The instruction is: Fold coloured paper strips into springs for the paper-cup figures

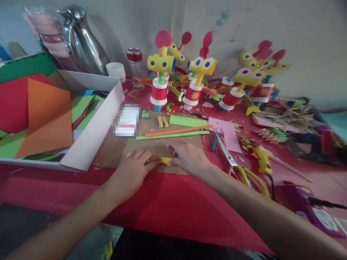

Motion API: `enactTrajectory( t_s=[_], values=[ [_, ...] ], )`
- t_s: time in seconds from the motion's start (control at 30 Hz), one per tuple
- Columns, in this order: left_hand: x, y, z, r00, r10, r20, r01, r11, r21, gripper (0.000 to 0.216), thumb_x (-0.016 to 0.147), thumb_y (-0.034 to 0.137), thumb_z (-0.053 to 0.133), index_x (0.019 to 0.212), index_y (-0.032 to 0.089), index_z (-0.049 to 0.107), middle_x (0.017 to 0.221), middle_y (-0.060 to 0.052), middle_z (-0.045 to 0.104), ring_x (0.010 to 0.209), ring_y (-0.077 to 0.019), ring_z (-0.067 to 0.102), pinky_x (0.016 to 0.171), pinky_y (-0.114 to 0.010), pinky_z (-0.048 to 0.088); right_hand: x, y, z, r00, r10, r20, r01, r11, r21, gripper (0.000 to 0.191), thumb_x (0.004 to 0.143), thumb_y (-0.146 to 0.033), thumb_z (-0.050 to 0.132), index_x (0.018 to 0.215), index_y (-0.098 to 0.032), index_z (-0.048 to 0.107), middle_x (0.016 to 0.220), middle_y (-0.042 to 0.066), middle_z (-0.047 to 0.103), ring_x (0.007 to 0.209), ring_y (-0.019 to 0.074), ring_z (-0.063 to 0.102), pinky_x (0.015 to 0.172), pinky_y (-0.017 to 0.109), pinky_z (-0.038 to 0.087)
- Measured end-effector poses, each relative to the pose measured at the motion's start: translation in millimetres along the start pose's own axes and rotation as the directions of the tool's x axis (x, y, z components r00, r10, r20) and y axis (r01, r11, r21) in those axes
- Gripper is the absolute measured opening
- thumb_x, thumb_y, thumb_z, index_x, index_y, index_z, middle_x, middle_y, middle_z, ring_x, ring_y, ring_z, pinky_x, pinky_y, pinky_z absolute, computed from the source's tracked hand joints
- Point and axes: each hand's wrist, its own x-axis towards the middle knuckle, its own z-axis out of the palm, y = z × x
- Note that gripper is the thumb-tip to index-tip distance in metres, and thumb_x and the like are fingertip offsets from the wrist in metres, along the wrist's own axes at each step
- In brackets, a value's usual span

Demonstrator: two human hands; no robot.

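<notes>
A yellow paper strip (164, 160) lies flat across the brown cardboard sheet (111, 150), partly covered by my fingers. My left hand (134, 169) is closed on its left part, fingers over the top and thumb along the near edge. At its right end, my right hand (191, 159) has curled fingers and a thumb touching the paper. Just beyond both hands lie a thin orange strip (179, 131) and a thin green strip (173, 135). A wider green paper piece (189, 121) and small folded paper springs (163, 121) sit farther back.
Scissors (229, 155), pink paper (231, 135) and a yellow glue gun (264, 160) lie to the right. A white box (94, 126) of coloured paper stands left. Several paper-cup figures (159, 92) line the back, near a steel jug (84, 43). A purple device (314, 206) sits front right.
</notes>
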Motion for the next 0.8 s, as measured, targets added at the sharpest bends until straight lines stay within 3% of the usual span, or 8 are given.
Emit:
enactTrajectory(
  t_s=[0.1,0.23,0.47,0.6,0.8],
  values=[
    [-1.0,21.0,5.1,0.993,-0.115,-0.037,0.117,0.992,0.049,0.039,0.091,0.018,0.039,0.127,0.019,0.055,0.109,-0.011,0.059,0.100,-0.0276,0.053,0.085,-0.045,0.046,-9.5,2.3,3.1,0.994,-0.017,-0.111,0.014,0.999,-0.029,0.027,0.072,-0.034,0.077,0.090,-0.025,0.059,0.097,0.001,0.065,0.082,0.0192,0.061,0.054,0.025,0.029],
    [-1.6,45.8,14.2,0.982,-0.157,-0.102,0.155,0.988,-0.021,0.043,0.091,0.021,0.042,0.132,0.010,0.049,0.122,-0.015,0.054,0.115,-0.0296,0.047,0.099,-0.045,0.041,-20.2,6.5,11.4,0.983,-0.013,-0.183,0.009,1.000,-0.026,0.015,0.081,-0.035,0.068,0.080,-0.022,0.060,0.087,0.002,0.064,0.082,0.0184,0.058,0.059,0.025,0.033],
    [1.8,57.4,17.5,0.969,-0.217,-0.115,0.212,0.976,-0.056,0.050,0.092,0.032,0.043,0.140,0.021,0.042,0.117,-0.012,0.053,0.112,-0.0310,0.047,0.100,-0.053,0.039,-40.9,25.1,25.8,0.966,0.010,-0.257,0.016,0.995,0.099,0.002,0.085,-0.023,0.062,0.087,-0.023,0.061,0.086,0.001,0.066,0.080,0.0179,0.060,0.068,0.027,0.040],
    [5.4,61.6,18.5,0.967,-0.234,-0.101,0.235,0.972,-0.002,0.050,0.091,0.034,0.043,0.140,0.022,0.044,0.113,-0.013,0.051,0.108,-0.0317,0.047,0.100,-0.056,0.037,-49.2,35.5,28.4,0.947,-0.027,-0.321,0.082,0.984,0.158,0.012,0.088,-0.014,0.054,0.084,-0.021,0.063,0.085,0.004,0.067,0.083,0.0188,0.060,0.075,0.029,0.043],
    [8.1,65.8,21.3,0.962,-0.250,-0.109,0.256,0.966,0.046,0.049,0.091,0.032,0.045,0.140,0.028,0.044,0.110,-0.013,0.049,0.106,-0.0315,0.046,0.099,-0.058,0.036,-51.0,40.8,30.4,0.920,-0.070,-0.385,0.160,0.965,0.206,0.013,0.084,-0.007,0.058,0.080,-0.018,0.065,0.082,0.005,0.067,0.081,0.0194,0.059,0.076,0.030,0.044]
  ],
)
